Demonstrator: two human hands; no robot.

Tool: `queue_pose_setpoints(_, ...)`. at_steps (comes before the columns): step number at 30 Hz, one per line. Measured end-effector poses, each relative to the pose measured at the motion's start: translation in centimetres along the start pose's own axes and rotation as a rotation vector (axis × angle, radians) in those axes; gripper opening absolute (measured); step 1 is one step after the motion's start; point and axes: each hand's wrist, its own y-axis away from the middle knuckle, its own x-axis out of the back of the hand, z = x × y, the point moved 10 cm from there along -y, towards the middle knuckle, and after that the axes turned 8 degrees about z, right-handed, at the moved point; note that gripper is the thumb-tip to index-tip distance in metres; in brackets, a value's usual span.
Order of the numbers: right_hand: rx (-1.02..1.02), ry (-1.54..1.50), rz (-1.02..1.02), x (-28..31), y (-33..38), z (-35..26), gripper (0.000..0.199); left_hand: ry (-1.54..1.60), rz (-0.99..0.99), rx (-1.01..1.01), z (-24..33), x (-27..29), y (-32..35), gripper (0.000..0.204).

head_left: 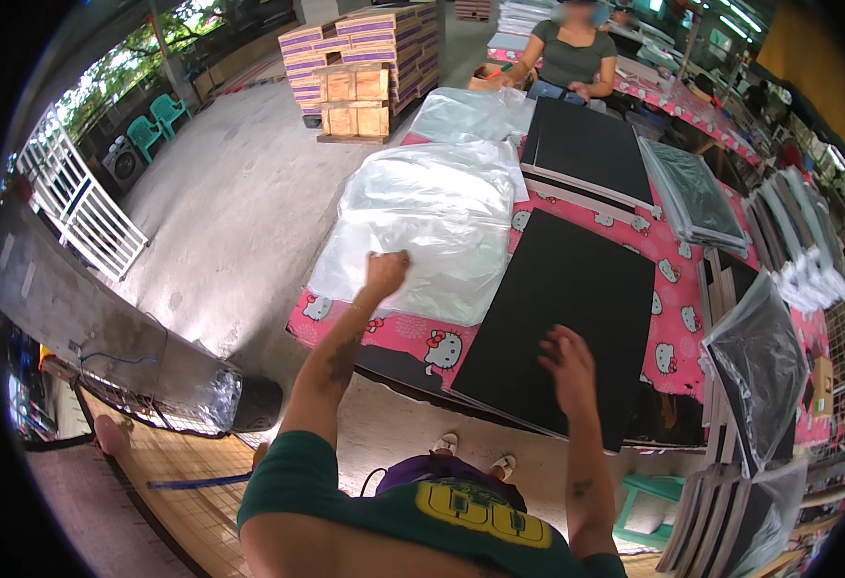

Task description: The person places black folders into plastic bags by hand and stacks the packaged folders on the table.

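Observation:
My left hand (387,274) is over a stack of clear plastic bags (432,217), its fingers curled closed at the top bag's surface. How much of the plastic lies within its grip is hard to make out. My right hand (567,369), fingers apart and holding nothing, hovers over or lightly touches a large black board (562,299). That board lies flat at the table's near edge, directly right of the bags.
A pink patterned cloth covers the table (668,318). Beyond lie more black boards (591,144) and bagged boards (692,193). Wrapped boards (759,356) lean at the right. A co-worker (572,58) stands across the table. A concrete post (114,318) is at left.

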Motion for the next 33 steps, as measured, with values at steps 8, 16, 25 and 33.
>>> queue_pose_setpoints(8, -0.271, -0.546, -0.259, -7.7, -3.1, 6.1, 0.042, 1.015, -0.214, -0.056, 13.0, 10.3, 9.0, 0.017)
queue_pose_setpoints(16, -0.257, -0.337, 0.336, 0.7, -5.2, 8.4, 0.037, 0.219, 0.114, -0.265, 9.0, 8.1, 5.6, 0.019)
queue_pose_setpoints(25, 0.422, 1.002, 0.449, 0.6, -2.1, 4.9, 0.06, 0.346, -0.105, -0.131, 20.0, -1.7, 10.2, 0.031)
queue_pose_setpoints(33, -0.417, -0.5, 0.14, -2.0, 1.8, 11.2, 0.031, 0.93, -0.006, -0.087, 23.9, 1.5, 13.5, 0.024)
